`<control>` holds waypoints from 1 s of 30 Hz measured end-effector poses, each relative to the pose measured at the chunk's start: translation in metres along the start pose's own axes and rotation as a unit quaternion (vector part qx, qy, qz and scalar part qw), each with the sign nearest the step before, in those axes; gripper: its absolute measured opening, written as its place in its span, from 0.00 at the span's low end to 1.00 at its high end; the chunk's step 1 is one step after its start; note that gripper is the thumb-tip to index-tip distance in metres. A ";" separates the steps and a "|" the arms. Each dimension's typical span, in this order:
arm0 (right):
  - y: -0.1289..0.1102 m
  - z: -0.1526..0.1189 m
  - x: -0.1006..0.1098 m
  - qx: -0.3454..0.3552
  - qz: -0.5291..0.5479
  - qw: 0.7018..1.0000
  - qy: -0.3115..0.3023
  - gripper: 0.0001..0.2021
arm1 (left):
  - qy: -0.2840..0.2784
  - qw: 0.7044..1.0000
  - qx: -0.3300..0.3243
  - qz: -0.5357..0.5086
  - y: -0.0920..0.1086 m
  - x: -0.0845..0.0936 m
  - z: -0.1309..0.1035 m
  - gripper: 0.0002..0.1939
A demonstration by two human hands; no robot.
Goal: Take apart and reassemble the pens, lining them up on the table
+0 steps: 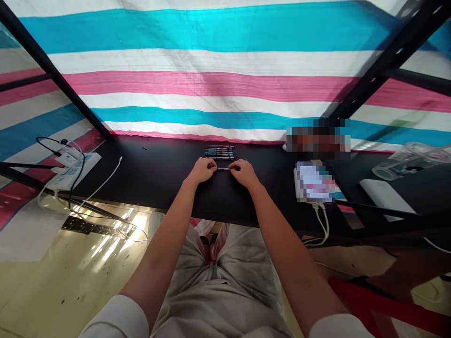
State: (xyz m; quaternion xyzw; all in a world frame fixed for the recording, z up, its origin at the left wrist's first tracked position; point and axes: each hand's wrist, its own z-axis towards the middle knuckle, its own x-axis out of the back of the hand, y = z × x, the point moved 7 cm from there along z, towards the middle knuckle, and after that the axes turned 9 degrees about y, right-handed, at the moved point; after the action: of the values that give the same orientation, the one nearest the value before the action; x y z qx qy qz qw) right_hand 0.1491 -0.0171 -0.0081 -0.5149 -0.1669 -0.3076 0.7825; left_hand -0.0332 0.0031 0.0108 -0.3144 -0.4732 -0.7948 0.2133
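The row of pens (220, 152) lies on the black table (158, 180), the pens side by side and running left to right. Just on the person's side of the row is a single dark pen (223, 169), also running left to right. The left hand (203, 170) has its fingers closed on the left end of that pen; the right hand (244, 172) has its fingers closed on the right end. Whether the pen touches the table or is slightly raised, I cannot tell.

Well to the left of the row sits a white power strip (84, 172) with plugs and cords — a white cable (105, 183) lies between the two. Well to the right of the row are a pixelated item (313, 180) and, farther right, a white box (385, 197) and a clear container (396, 164). Behind the row hangs a striped sheet (197, 84).
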 end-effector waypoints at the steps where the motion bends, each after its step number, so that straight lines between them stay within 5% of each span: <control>1: 0.000 0.000 0.000 0.000 -0.001 1.000 0.000 0.10 | -0.001 1.000 -0.001 0.001 0.001 0.000 0.000 0.05; 10: -0.003 0.000 0.002 0.001 0.000 1.000 0.012 0.07 | 0.122 0.990 -0.033 0.067 0.003 0.003 0.002 0.10; 15: -0.003 0.001 0.003 -0.005 0.002 1.000 0.025 0.08 | 0.090 0.990 -0.027 0.104 -0.001 -0.011 0.001 0.16; 30: 0.004 0.000 0.006 -0.072 0.075 0.993 0.064 0.06 | 0.074 0.994 -0.001 0.079 -0.002 -0.012 0.003 0.22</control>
State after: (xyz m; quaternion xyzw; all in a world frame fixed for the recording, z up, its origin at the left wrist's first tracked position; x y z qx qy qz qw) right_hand 0.1566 -0.0174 -0.0071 -0.5605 -0.0547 -0.2920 0.7731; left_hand -0.0254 0.0073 0.0018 -0.2917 -0.4286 -0.7970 0.3098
